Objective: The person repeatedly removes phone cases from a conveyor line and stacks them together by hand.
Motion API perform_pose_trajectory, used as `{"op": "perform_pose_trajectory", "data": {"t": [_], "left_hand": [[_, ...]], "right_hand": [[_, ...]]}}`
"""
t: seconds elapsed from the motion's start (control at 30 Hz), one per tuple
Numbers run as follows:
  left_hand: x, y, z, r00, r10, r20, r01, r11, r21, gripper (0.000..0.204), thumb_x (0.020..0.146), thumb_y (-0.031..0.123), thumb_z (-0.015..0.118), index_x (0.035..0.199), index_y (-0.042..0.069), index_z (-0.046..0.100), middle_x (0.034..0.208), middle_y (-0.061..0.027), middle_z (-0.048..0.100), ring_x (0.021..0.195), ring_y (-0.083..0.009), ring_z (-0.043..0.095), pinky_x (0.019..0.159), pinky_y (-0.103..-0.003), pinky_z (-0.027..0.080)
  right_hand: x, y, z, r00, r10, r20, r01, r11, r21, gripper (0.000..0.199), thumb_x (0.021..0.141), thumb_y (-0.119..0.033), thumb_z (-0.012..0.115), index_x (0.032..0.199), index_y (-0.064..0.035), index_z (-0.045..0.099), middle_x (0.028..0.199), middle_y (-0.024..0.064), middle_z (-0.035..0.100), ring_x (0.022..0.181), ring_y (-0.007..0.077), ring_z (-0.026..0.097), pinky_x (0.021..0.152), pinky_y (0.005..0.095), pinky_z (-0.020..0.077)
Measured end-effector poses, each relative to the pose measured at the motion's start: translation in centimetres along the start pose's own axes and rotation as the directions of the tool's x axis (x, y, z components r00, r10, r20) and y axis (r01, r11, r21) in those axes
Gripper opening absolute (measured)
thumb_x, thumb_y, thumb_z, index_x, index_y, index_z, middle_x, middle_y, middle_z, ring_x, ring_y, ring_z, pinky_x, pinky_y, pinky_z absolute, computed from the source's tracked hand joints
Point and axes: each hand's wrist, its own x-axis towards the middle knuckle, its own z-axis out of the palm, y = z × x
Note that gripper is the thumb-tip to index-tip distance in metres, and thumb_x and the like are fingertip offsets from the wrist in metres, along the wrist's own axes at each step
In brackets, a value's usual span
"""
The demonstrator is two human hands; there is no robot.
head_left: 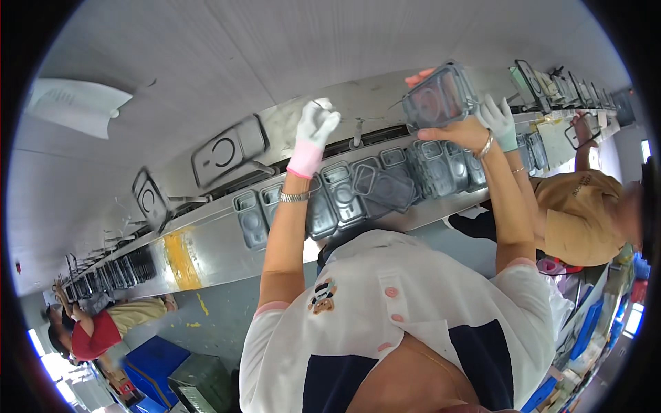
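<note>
The left hand [317, 134], in a white glove with a pink cuff, was raised above a long grey metal bench [224, 261]. Its fingers were curled in toward the palm; whether they pinched anything, I could not tell. The bare right hand [460, 132] gripped a smoky translucent stack of rectangular phone cases [435, 100], thumb along the near edge and fingertips showing beyond the far one. The stack was held up, tilted, over the bench's far side.

Below the hands, a row of similar grey translucent cases [337, 194] lined the near ledge, with one smoky case [391, 187] lying askew across its neighbours. To the left, a clear dark-edged case with a black ring [228, 150] stood tilted at a metal peg [262, 167]. Just beside the right hand was a white-gloved hand [501, 124] (a co-worker's, joined to a tan-sleeved arm), its fingers pointing upward.
</note>
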Motion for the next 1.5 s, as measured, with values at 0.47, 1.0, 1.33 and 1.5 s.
{"op": "perform_pose_trajectory", "data": {"t": [0.47,1.0,1.33,1.5], "left_hand": [[7.1,-2.2,19.1,0.964,0.024,0.264,-0.037,0.998,0.045,0.036,0.076,0.004,0.074,0.108,0.002,0.058,0.096,-0.0051,0.067,0.084,-0.0128,0.063,0.074,-0.027,0.053],[-13.7,0.1,4.7,0.967,-0.252,-0.037,0.245,0.959,-0.145,0.034,0.090,0.015,0.065,0.119,-0.002,0.057,0.108,-0.0092,0.067,0.104,-0.0133,0.062,0.092,-0.026,0.049],[-15.5,3.5,-18.1,0.512,0.033,-0.858,0.093,0.991,0.093,0.110,0.078,0.023,0.079,0.149,-0.004,-0.002,0.155,-0.0222,0.007,0.142,-0.0321,0.019,0.113,-0.039,0.026],[-9.8,4.2,-20.2,0.798,-0.007,-0.602,-0.033,0.998,-0.055,0.063,0.093,0.015,0.060,0.143,-0.008,0.029,0.110,-0.0098,0.064,0.099,-0.0152,0.058,0.088,-0.026,0.046]], "right_hand": [[2.8,0.9,-10.2,0.936,0.320,0.144,-0.011,0.438,-0.899,0.094,0.050,-0.021,0.086,0.131,-0.0035,0.044,0.126,0.0153,0.051,0.116,0.0367,0.045,0.101,0.0414,0.0370],[0.7,2.2,-13.7,0.996,-0.050,-0.069,0.027,0.953,-0.301,0.088,0.082,-0.063,0.061,0.138,0.0022,0.041,0.127,0.0107,0.052,0.122,0.0197,0.048,0.106,0.0327,0.0349],[8.7,-3.4,11.7,0.921,-0.265,0.286,0.191,0.946,0.260,0.102,0.071,-0.052,0.077,0.143,-0.0039,0.023,0.139,0.0167,0.042,0.134,0.0280,0.038,0.112,0.0427,0.0289],[13.3,-1.5,17.5,0.921,-0.299,0.248,0.236,0.937,0.256,0.093,0.070,-0.032,0.084,0.141,-0.0102,0.028,0.141,0.0116,0.040,0.136,0.0244,0.035,0.112,0.0414,0.0288]]}}
